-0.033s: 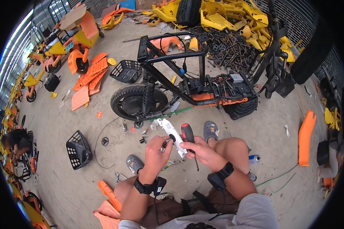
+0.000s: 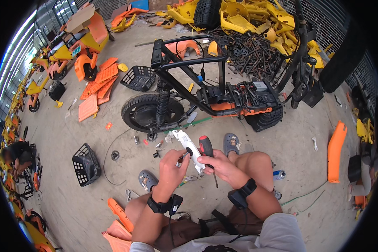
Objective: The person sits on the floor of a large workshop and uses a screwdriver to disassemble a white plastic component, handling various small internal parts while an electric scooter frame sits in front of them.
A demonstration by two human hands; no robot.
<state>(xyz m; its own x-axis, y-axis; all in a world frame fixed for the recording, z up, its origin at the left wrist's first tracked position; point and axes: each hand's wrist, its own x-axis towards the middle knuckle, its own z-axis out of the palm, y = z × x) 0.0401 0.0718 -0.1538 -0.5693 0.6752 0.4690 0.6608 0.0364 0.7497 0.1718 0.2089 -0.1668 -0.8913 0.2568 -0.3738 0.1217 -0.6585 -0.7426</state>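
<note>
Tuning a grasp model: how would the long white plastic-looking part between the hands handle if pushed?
The long white plastic-looking part is probably stiff, given its straight outline. Likely light for its length, since it looks slim. Its elongated, flattish shape suggests sliding over rolling.

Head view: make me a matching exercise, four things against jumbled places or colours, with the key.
Column one
1. screwdriver
2. moulded part
3. can
4. scooter frame

Column two
A. on the floor, right of the right leg
B. black, beyond the clogs
C. white, between left hand and right hand
D. red-and-black handle, in the right hand

Pairs: 1-D, 2-C, 3-A, 4-B
</note>
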